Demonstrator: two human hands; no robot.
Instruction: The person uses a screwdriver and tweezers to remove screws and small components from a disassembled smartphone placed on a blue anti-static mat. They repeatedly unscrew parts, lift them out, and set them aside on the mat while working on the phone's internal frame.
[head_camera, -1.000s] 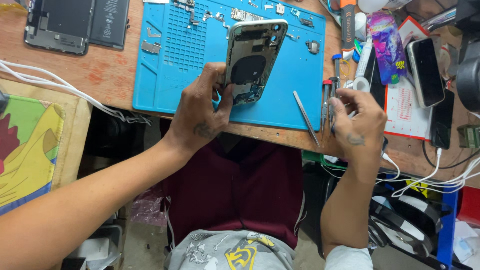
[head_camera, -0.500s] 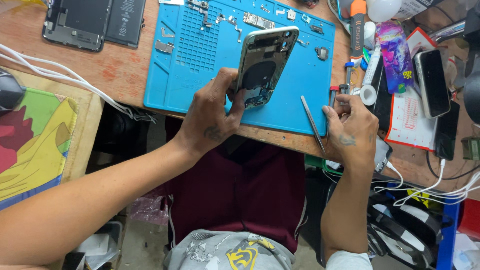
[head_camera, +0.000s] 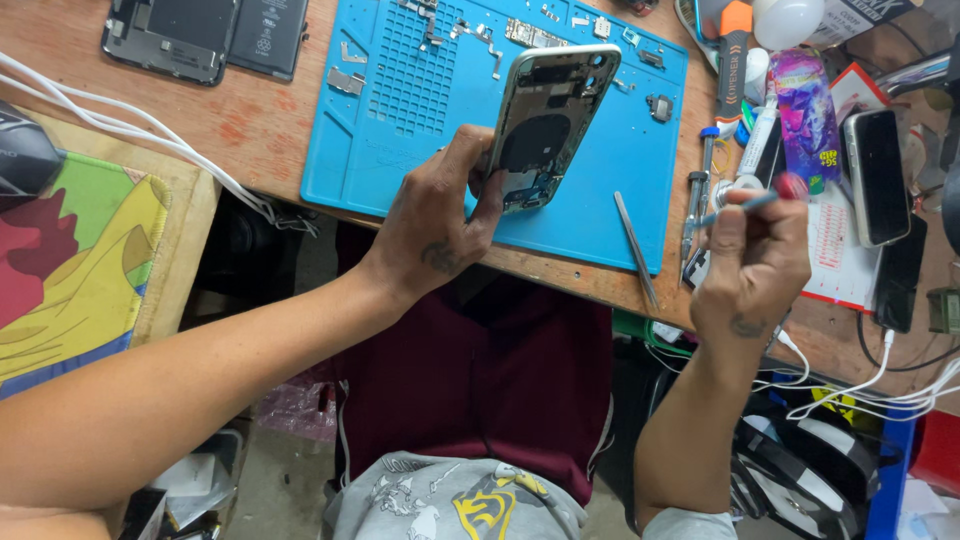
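My left hand (head_camera: 440, 215) grips the lower end of an opened phone housing (head_camera: 552, 120) and holds it tilted above the blue work mat (head_camera: 420, 150). The housing's inside faces me, with a dark round coil in its middle. To the right, my right hand (head_camera: 752, 262) is closed around a thin blue-handled screwdriver (head_camera: 745, 204) with a red cap, near the mat's right edge. Metal tweezers (head_camera: 636, 248) lie on the mat between my two hands.
Small screws and metal parts (head_camera: 480, 35) are scattered on the mat's far side. A phone screen and battery (head_camera: 205, 35) lie at the back left, white cables (head_camera: 130, 130) and a colourful pad (head_camera: 70, 270) at left. Tools, a bright packet (head_camera: 808, 115) and phones (head_camera: 878, 175) crowd the right.
My right hand has picked up the blue-handled screwdriver from the tools at the right and raised it. My left hand keeps holding the housing, which has shifted slightly right in view.
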